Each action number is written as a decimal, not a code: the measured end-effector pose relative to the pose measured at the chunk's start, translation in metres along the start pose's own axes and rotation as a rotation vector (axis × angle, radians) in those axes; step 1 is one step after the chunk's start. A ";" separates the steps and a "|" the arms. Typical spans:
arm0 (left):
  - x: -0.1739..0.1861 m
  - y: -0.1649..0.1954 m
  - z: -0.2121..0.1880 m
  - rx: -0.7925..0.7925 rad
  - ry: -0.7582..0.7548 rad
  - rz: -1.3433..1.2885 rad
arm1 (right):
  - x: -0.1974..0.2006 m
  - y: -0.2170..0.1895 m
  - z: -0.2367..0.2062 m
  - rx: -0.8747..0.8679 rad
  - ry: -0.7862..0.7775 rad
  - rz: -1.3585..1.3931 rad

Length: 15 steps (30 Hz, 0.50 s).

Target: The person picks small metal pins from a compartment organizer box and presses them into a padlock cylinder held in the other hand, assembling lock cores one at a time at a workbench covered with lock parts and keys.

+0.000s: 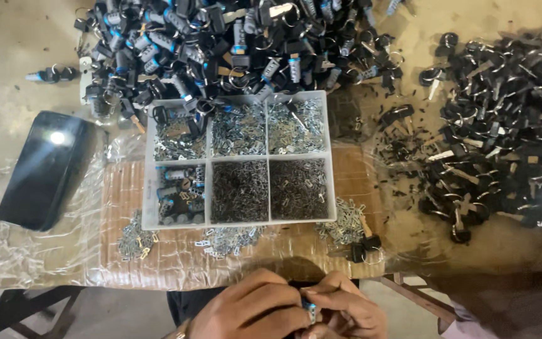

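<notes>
My left hand (252, 311) and my right hand (346, 307) meet at the bottom edge, below the table's front. Together they pinch a small lock cylinder (309, 309) with a blue band, mostly hidden by the fingers. Just beyond them on the table stands a white tray (238, 157) with six compartments. Its back row holds small silvery metal plates, two front cells hold tiny dark springs, and the front left cell holds several lock cylinders (180, 194).
A big heap of black lock cylinders with keys and rings (221, 44) lies behind the tray. Black-headed keys (497, 125) cover the right side. A black phone (48, 166) lies at left. Loose silvery plates (136, 242) and a keyed lock (364, 246) sit near the front edge.
</notes>
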State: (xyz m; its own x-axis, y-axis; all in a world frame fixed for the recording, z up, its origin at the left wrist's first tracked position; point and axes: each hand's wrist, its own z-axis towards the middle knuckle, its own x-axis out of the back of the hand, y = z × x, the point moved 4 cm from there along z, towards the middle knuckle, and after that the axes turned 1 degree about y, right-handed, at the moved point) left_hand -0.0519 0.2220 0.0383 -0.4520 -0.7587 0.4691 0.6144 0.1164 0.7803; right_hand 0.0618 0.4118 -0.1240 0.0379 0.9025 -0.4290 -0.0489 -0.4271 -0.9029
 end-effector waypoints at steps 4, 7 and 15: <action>0.010 -0.003 -0.018 0.082 -0.079 0.010 | -0.021 0.018 0.003 -0.156 -0.003 0.036; 0.021 -0.007 -0.037 0.094 -0.042 0.037 | -0.037 0.022 0.012 -0.237 0.012 0.191; 0.005 -0.050 -0.058 0.517 -0.029 -0.583 | -0.036 0.008 0.031 -0.031 -0.405 -0.115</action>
State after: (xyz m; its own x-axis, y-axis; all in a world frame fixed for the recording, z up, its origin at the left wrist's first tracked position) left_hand -0.0475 0.1758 -0.0222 -0.6306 -0.7729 -0.0712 -0.1039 -0.0068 0.9946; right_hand 0.0296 0.3772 -0.1152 -0.3545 0.8905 -0.2851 -0.0369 -0.3180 -0.9474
